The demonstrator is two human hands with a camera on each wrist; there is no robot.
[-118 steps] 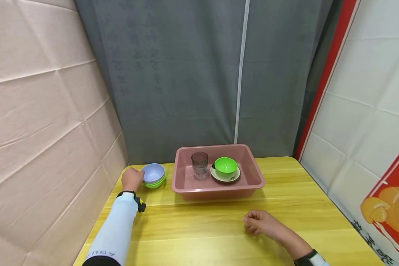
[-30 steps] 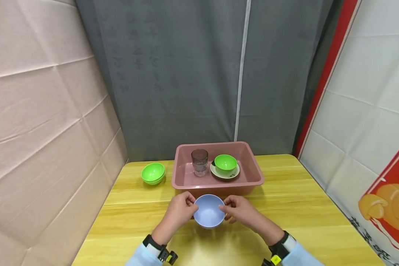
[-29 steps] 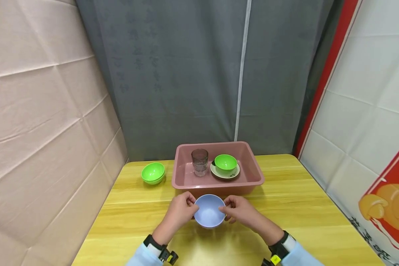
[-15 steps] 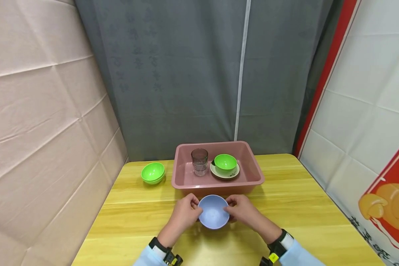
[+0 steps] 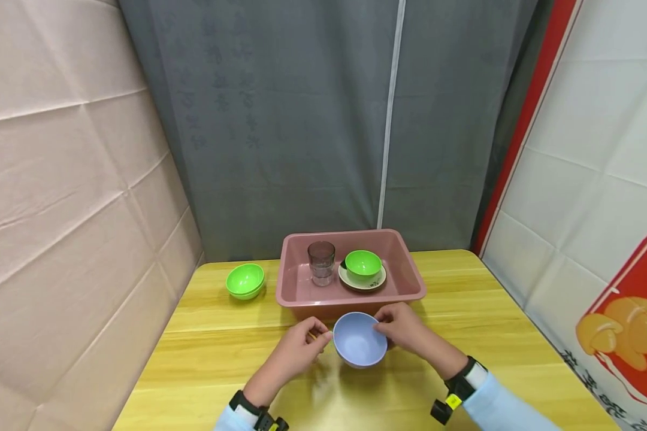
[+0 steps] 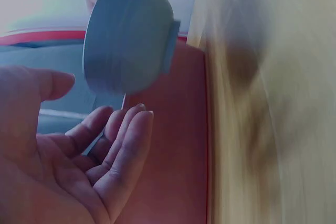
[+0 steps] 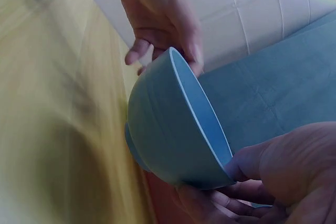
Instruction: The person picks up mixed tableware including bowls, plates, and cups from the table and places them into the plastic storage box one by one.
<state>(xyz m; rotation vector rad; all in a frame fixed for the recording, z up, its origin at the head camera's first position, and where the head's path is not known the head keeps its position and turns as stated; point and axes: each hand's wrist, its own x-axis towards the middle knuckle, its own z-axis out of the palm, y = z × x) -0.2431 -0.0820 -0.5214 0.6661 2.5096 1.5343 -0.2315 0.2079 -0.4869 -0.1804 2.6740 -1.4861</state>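
A blue bowl (image 5: 360, 340) is held just above the table in front of the pink basin, upright and slightly tilted. My right hand (image 5: 407, 328) pinches its right rim, thumb inside and fingers beneath, as the right wrist view shows at the bowl's edge (image 7: 178, 129). My left hand (image 5: 301, 346) is close to the bowl's left side. In the left wrist view a gap separates the left hand (image 6: 79, 145) from the bowl (image 6: 128, 38), and its loosely bent fingers hold nothing.
The pink basin (image 5: 323, 308) contains a clear glass (image 5: 322, 263) and a green bowl (image 5: 363, 264) on a white plate (image 5: 378, 281). Stacked green bowls (image 5: 245, 280) stand left of it on the wooden table (image 5: 205, 371). A grey curtain (image 5: 280, 131) hangs behind.
The blue bowl came off the left stack to the front middle, where both hands held it. Since then it has shifted slightly right, and the left hand has let go.
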